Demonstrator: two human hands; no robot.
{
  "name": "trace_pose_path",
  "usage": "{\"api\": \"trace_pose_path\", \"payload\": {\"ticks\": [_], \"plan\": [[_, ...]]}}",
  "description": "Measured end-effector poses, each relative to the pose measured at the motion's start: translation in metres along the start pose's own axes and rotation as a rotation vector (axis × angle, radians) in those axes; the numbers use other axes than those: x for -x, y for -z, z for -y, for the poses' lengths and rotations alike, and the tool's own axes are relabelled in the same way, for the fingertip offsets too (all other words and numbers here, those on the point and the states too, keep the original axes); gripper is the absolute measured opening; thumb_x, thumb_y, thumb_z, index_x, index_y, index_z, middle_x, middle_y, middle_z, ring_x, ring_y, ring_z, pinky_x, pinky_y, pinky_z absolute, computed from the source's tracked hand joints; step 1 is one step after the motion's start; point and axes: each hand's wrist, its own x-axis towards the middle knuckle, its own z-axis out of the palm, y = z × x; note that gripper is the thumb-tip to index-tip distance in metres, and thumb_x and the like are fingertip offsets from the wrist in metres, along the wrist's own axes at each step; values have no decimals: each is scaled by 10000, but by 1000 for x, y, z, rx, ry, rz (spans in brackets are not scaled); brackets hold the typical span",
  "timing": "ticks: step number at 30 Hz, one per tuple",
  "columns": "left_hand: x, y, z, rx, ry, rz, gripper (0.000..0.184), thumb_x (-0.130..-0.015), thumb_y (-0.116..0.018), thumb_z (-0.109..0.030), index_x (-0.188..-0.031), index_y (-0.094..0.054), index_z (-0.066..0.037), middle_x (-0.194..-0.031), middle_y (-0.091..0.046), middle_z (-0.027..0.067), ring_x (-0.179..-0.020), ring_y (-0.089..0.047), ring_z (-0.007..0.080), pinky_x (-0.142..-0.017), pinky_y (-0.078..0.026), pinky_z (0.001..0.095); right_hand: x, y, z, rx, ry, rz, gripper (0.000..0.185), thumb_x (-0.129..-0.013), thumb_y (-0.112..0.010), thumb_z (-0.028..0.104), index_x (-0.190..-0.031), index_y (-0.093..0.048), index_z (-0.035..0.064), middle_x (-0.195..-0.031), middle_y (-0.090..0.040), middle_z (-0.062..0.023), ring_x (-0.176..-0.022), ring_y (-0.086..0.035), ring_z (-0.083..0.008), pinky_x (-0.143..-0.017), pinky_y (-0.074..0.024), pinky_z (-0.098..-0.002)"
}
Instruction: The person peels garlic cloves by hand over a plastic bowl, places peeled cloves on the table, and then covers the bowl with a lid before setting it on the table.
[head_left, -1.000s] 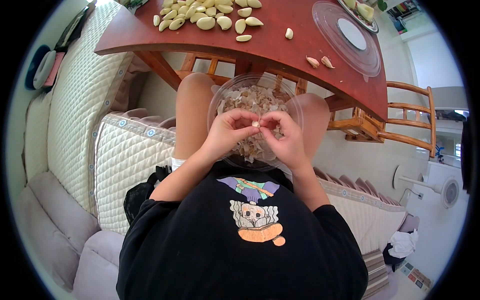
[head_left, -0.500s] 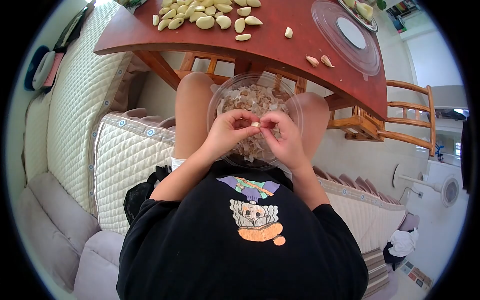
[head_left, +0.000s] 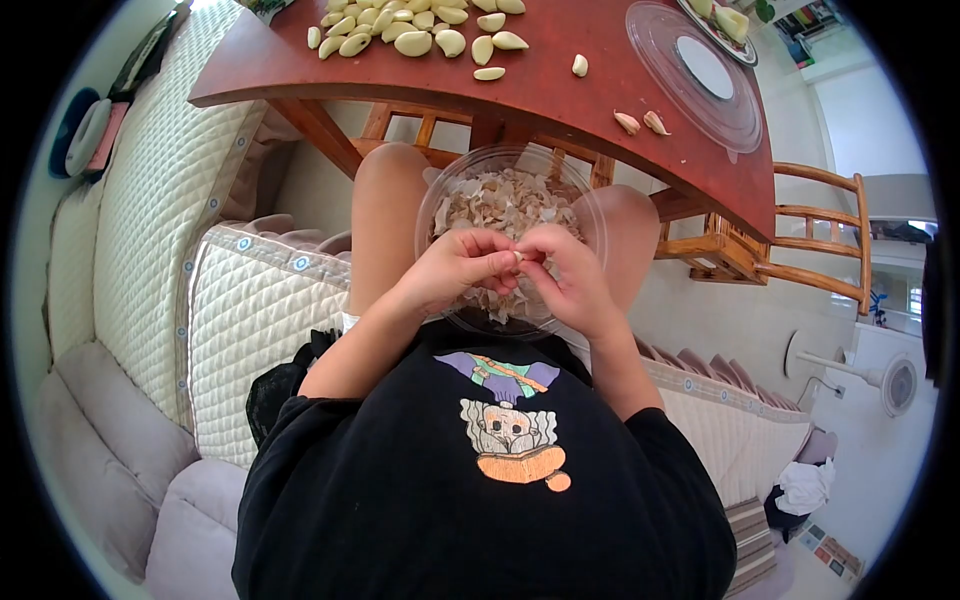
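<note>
Over a clear plastic bowl (head_left: pixel 592 205) between my knees, my left hand (head_left: pixel 462 268) and my right hand (head_left: pixel 562 275) meet at the fingertips. Both pinch one small pale garlic clove (head_left: pixel 518 256), mostly hidden by the fingers. Papery garlic skins (head_left: pixel 505 200) fill much of the bowl below. On the red table (head_left: pixel 560 100), several peeled cloves (head_left: pixel 412 43) lie in a pile at the far left. A single pale clove (head_left: pixel 580 65) sits apart to their right, and two pinkish unpeeled cloves (head_left: pixel 627 123) lie nearer the table's front edge.
A clear round lid (head_left: pixel 735 118) lies at the table's right, beside a plate (head_left: pixel 742 47) holding pale pieces. Wooden chairs (head_left: pixel 820 212) stand by the table. A quilted sofa (head_left: pixel 250 340) is on the left, and a white fan (head_left: pixel 897 386) on the right.
My right hand has turned slightly, its fingers now closer over my left fingertips. The clove between them is more covered than before. The table items stay in place.
</note>
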Motion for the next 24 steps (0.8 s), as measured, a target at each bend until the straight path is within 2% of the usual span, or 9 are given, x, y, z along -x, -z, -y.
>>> {"api": "trace_pose_path", "payload": {"ticks": [2, 8, 11, 14, 17, 24], "plan": [[1, 0, -1, -18, 4, -8, 226, -905, -613, -210, -1012, -619, -11, -826, -634, 36, -742, -612, 95, -678, -518, 228, -1, 1, 0, 42, -14, 22, 157, -815, -589, -24, -950, -526, 27, -869, -571, -124, -760, -584, -275, -670, -470, -338], [-1, 2, 6, 39, -27, -102, 230, -900, -622, -219, -1007, -616, -16, -840, -635, 38, -737, -614, 99, -692, -526, 236, 4, -11, -12, 61, -19, -92, 177, -805, -605, -26, -950, -519, 28, -848, -570, -119, -762, -582, -282, -670, -468, -340], [-2, 3, 8, 125, 8, -69, 254, -918, -591, -194, -1085, -570, -3, -912, -630, 64, -782, -621, 121, -720, -537, 261, 3, -14, -8, 56, 31, -211, 207, -781, -631, -33, -947, -527, 34, -860, -585, -116, -773, -589, -283, -681, -476, -341], [-3, 4, 10, 197, 18, -40, 249, -927, -572, -178, -1116, -551, -18, -945, -625, 68, -793, -624, 129, -728, -541, 263, 2, -11, -10, 122, 78, -202, 232, -759, -644, -46, -944, -538, 45, -872, -598, -112, -774, -596, -279, -686, -483, -343], [-4, 1, 9, 268, 7, -26, 204, -916, -594, -198, -1037, -595, -34, -897, -632, 43, -780, -621, 115, -715, -535, 241, 1, -11, -11, 172, 184, -225, 214, -759, -639, -49, -917, -538, 53, -868, -603, -107, -766, -599, -276, -681, -485, -348], [-6, 2, 7, 535, 55, 16, 223, -946, -533, -171, -1114, -556, -26, -957, -633, 78, -882, -641, 154, -787, -553, 272, 4, -11, -14, 130, 199, -222, 207, -778, -609, -62, -882, -482, 64, -852, -593, -101, -757, -591, -282, -671, -475, -351]]}}
